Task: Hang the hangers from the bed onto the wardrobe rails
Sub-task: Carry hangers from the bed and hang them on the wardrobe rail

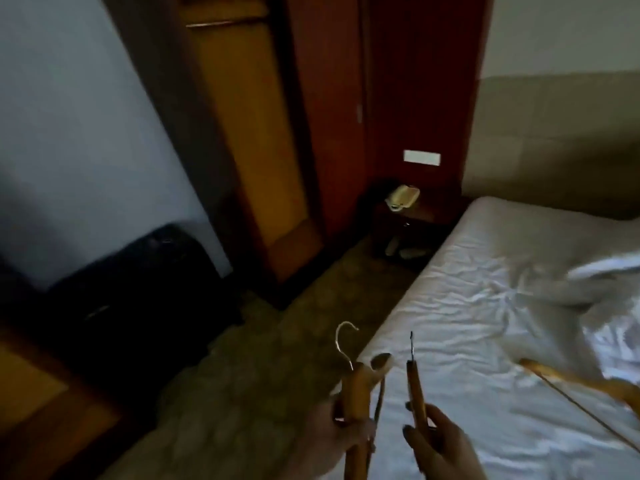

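The left hand (pixel 332 434) grips a wooden hanger (pixel 353 393), fingers curled round its body, with the steel hook (pixel 343 341) standing up and curving toward the far left. A second wooden bar appears to lie against it in the same grasp; whether that is another hanger cannot be told. The right hand (pixel 440 441) pinches a second hanger (pixel 416 393) seen edge-on, its dark hook pointing straight away from the person. A third hanger (pixel 581 386) lies on the bed (pixel 467 306) at the near right, apart from both hands, its long axis running from near right toward the middle of the mattress.

The wardrobe (pixel 249 133) stands open at the far left, beyond a strip of carpet. Its rail (pixel 221 23) runs crosswise high in the compartment, well apart from both hands. The left hand is the nearer to it, and its hook already faces that way; in my judgement the carry must go up and to the far left, with each hook turned across the rail.

Materials: hangers of smooth varnished wood, thin and rigid, with wire hooks; white sheet, creased; wardrobe of reddish veneer with a paler interior. A telephone (pixel 401 197) sits on the bedside cabinet (pixel 412 223).
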`<state>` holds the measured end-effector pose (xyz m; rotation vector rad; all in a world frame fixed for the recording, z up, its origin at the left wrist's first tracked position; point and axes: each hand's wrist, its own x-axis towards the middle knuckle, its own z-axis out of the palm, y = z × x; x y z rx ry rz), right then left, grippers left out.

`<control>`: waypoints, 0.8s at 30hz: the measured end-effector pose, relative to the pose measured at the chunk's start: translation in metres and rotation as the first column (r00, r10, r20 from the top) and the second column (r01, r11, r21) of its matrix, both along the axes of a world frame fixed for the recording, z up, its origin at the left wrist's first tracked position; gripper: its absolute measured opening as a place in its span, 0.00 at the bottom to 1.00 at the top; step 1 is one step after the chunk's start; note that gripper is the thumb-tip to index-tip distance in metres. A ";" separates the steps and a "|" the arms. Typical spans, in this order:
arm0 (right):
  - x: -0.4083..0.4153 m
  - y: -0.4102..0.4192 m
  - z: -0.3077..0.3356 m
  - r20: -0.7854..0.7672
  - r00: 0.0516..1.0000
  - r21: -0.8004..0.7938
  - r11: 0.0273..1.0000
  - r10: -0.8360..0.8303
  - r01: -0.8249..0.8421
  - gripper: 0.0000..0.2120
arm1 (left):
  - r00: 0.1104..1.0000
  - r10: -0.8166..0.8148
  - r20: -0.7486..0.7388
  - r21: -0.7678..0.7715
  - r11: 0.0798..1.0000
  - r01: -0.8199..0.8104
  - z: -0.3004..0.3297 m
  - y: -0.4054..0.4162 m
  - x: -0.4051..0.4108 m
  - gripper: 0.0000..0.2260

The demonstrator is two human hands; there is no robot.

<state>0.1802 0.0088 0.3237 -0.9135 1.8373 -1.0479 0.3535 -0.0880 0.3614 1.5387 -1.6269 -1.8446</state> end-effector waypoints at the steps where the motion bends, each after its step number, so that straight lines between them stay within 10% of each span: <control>1: 0.026 -0.016 0.012 -0.013 0.999 -0.028 0.999 0.042 -0.042 0.10 | 0.998 0.065 0.006 -0.023 0.998 -0.064 0.011 -0.007 0.029 0.15; 13: 0.418 -0.185 0.125 -0.098 0.889 -0.308 0.836 0.447 -0.454 0.04 | 0.887 0.396 -0.236 -0.488 0.741 -0.461 0.096 -0.103 0.433 0.09; 24: 0.699 -0.313 0.193 -0.096 0.704 -0.392 0.623 0.704 -0.677 0.06 | 0.726 0.597 -0.341 -0.526 0.519 -0.674 0.176 -0.168 0.688 0.07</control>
